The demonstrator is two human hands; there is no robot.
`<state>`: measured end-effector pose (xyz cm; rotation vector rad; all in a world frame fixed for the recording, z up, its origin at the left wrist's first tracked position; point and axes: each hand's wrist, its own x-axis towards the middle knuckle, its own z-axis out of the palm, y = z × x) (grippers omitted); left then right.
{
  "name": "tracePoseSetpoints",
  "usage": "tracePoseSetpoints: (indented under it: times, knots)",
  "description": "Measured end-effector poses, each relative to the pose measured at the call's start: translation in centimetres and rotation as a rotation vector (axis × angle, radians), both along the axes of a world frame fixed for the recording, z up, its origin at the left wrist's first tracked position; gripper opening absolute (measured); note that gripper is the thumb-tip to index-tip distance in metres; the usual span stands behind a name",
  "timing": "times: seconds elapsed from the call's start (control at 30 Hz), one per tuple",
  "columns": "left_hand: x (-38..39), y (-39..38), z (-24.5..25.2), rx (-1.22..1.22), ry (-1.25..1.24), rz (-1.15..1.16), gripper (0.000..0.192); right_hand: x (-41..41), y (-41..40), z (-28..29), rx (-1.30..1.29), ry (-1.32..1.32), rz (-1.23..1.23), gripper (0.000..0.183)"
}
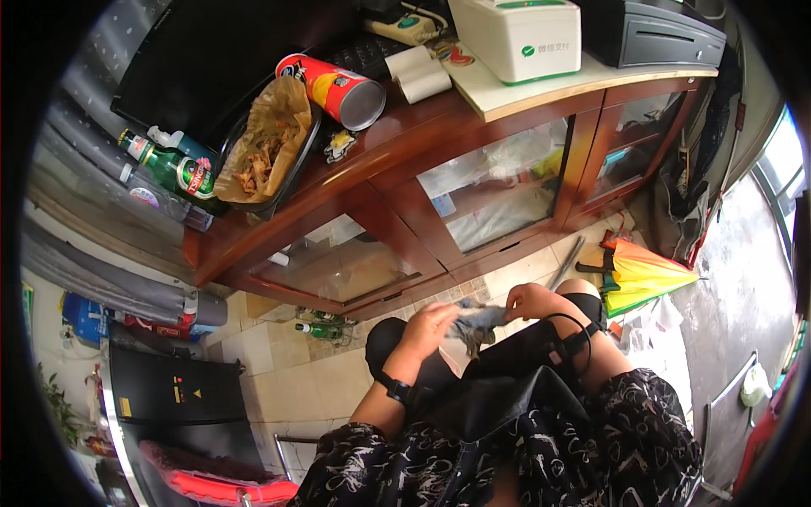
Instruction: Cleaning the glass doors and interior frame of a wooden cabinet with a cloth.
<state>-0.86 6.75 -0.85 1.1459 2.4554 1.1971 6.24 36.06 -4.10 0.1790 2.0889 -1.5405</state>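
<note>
A small piece of grey-blue cloth (475, 320), partly blurred, is stretched between my two hands over my lap. My left hand (431, 329) pinches its left end between thumb and fingers. At the other end, my right hand (529, 301) grips the cloth with its fingertips. A darker, brownish part of the cloth hangs down from the middle. Both hands are above my knees, which are in dark clothing, and a black strap or cable is around my right forearm. The cloth's exact kind cannot be told.
Ahead stands a reddish wooden cabinet (405, 165) with glass doors, bearing a tray of fried food (266, 158), a green beer bottle (174, 168), a red can (332, 89) and a white box (519, 44). A folded rainbow umbrella (640, 272) lies at right; green bottles (320, 329) stand on the floor.
</note>
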Motion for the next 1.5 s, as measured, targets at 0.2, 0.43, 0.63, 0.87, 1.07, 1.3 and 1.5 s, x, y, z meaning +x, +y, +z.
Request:
tracePoseSetpoints:
  times: [0.2, 0.43, 0.63, 0.87, 1.07, 1.3, 1.5]
  knots:
    - [-2.8, -1.0, -0.8, 0.470, -0.384, 0.395, 0.022, 1.0, 1.4, 3.0, 0.321, 0.319, 0.019, 0.022]
    - [-1.3, 0.3, 4.0, 0.789, -0.707, 0.414, 0.026, 3.1, 1.5, 7.8, 0.295, 0.623, -0.256, 0.017]
    - [2.1, 4.7, 10.8, 0.735, -0.782, 0.119, 0.024, 3.7, -4.0, 9.8, 0.013, 0.640, -0.150, 0.030]
    - [6.4, 5.8, 15.7, 0.411, -0.136, -0.160, 0.023, 2.8, -7.3, 12.2, -0.455, 0.602, -0.421, 0.034]
    - [7.5, 3.2, 17.8, 0.420, -0.126, -0.331, 0.019, 2.5, -6.4, 13.5, -1.547, 0.304, -0.365, 0.043]
    - [7.0, 1.4, 17.4, 0.236, -0.168, -0.321, 0.018, 2.5, -7.8, 13.5, -1.542, 0.234, -0.754, 0.070]
    - [5.1, 0.2, 15.6, 0.017, -0.101, -0.372, 0.030, 2.3, -7.2, 15.5, -1.778, 0.223, -0.418, 0.062]
